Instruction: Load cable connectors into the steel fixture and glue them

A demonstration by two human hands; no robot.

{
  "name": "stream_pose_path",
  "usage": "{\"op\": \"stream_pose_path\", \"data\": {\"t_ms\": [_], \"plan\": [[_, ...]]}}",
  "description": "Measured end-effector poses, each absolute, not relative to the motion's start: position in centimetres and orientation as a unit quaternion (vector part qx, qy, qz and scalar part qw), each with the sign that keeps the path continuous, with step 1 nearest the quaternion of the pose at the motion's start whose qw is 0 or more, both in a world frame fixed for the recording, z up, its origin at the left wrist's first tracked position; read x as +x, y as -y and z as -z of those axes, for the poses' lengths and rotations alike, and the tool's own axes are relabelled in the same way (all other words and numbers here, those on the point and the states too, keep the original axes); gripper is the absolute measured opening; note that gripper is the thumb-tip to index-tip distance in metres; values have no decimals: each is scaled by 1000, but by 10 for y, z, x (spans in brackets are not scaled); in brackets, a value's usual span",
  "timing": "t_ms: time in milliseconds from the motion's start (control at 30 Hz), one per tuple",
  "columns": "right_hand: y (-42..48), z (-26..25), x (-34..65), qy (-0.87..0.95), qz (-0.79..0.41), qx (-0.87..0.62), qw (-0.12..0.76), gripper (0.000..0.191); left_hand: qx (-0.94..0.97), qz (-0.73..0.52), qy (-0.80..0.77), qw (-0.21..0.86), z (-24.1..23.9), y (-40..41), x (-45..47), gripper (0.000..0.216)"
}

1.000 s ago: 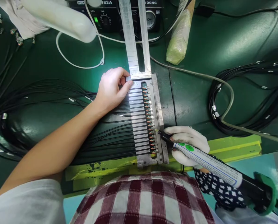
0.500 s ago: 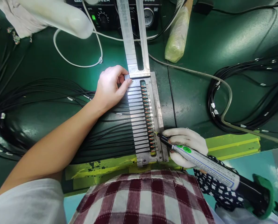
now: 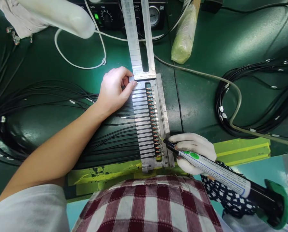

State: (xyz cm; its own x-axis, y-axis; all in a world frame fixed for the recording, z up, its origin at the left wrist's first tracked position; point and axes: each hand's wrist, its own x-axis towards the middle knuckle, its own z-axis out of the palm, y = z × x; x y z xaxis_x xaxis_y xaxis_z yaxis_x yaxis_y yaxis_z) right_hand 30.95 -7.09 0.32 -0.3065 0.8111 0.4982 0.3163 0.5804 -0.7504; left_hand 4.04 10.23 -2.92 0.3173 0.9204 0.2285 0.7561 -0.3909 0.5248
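Note:
My bare left hand pinches the upper left corner of a slotted metal fixture between thumb and fingers. Thin black cables run in from the left and lie side by side in its slots. Their ends form a row of small connectors with orange and metal parts, over a narrow opening. In a white glove, my right hand grips a labelled dispensing syringe with a black tip and a green flange. Its tip lies at the fixture's right side, beside the lower connectors; whether it touches them I cannot tell.
A second slotted metal bar abuts the fixture's far end. Behind it stands a black control box with dials and a gauge. Coiled black cables, a pale hose and a wrapped roll lie on the green bench.
The syringe tip has shifted very slightly downward with my right hand, alongside the connectors. My left hand and the fixture stay essentially where they were.

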Motion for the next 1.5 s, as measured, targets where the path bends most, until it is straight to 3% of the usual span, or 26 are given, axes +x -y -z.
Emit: {"op": "stream_pose_path", "data": {"t_ms": [1000,1500], "plan": [[80,-12,314,786,-240,-356,445,14,802,-247,-518,167,30,-103,38,20],[83,0,312,777,-268,-354,446,22,805,-255,-509,166,33,-104,37,24]]}}
